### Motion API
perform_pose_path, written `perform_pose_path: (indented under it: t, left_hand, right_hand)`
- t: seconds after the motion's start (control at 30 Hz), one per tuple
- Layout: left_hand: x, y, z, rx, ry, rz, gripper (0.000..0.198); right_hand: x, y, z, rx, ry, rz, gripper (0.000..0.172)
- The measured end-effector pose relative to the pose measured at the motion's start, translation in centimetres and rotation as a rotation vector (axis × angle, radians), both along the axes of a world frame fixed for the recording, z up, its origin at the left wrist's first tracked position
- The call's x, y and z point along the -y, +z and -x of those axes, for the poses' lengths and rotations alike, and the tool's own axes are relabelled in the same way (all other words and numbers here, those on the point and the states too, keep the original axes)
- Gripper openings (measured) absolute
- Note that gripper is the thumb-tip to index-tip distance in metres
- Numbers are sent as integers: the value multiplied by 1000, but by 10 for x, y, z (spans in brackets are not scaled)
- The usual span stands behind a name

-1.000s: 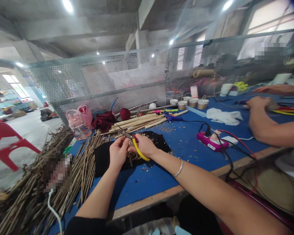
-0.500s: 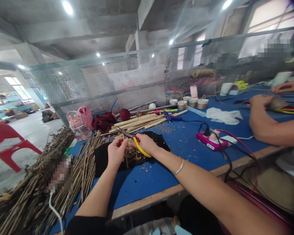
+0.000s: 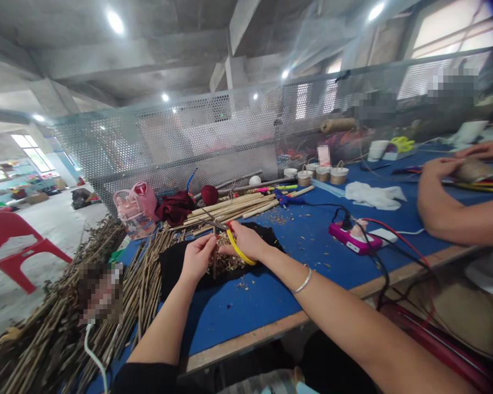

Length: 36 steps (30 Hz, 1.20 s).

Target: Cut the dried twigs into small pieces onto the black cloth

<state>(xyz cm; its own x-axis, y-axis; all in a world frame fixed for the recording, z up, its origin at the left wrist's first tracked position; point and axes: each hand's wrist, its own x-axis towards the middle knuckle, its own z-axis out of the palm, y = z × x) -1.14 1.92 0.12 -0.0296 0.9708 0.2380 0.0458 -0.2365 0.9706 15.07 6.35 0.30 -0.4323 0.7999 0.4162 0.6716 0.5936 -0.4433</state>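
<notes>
One red chair [image 3: 20,251] is standing well left of the black cloth [image 3: 170,273]. Nearer the cloth, leafy stalks [image 3: 45,323] and thin sticks [image 3: 145,301], too many to count, are lying on the table [image 3: 312,273]. One pink container [image 3: 137,210] and one dark red cloth [image 3: 175,208] are sitting behind the black cloth's left part. Over the middle of the black cloth, the left hand [image 3: 199,256] is pinching one slim stick [image 3: 215,268], its grip narrow. One pair of yellow-handled scissors [image 3: 239,251] is being held in the right hand [image 3: 246,243], that grip closing round the handles; the blades are pointing away beside the stick. Shavings [image 3: 232,262] are covering the cloth below. Behind the cloth, one dark red ball [image 3: 210,194], several peeled sticks [image 3: 230,208] and one white ball [image 3: 254,180] are resting. Behind and to the right, one blue glue gun [image 3: 287,198] is lying; beyond it, at least four small pots [image 3: 339,175] are standing near one card [image 3: 324,155], its reddish print blurred. Right of the cloth, one magenta power strip [image 3: 355,238] is showing white marks too small to read. Far right of the cloth, a co-worker's two hands [image 3: 441,165] are working.
</notes>
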Motion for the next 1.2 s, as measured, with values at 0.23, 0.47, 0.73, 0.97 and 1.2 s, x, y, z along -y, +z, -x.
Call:
perform_pose_path:
  t: [0.23,0.47,0.73,0.97,1.2]
  left_hand:
    - [3,0,-4,-162,105,-109,32]
    - [2,-3,-4,-168,175,-135,34]
    - [-1,-7,-1,-180,217,-127,33]
    - [0,-6,-2,-237,297,-118,28]
    - [-2,-3,0,-181,241,-31,23]
  right_hand:
    - [1,2,2,14,-52,-64,58]
    - [2,1,4,66,-166,-1,56]
    - [1,2,4,111,-231,54,57]
    - [1,-1,6,150,-242,55,59]
    - [-1,-1,3,178,-228,41,52]
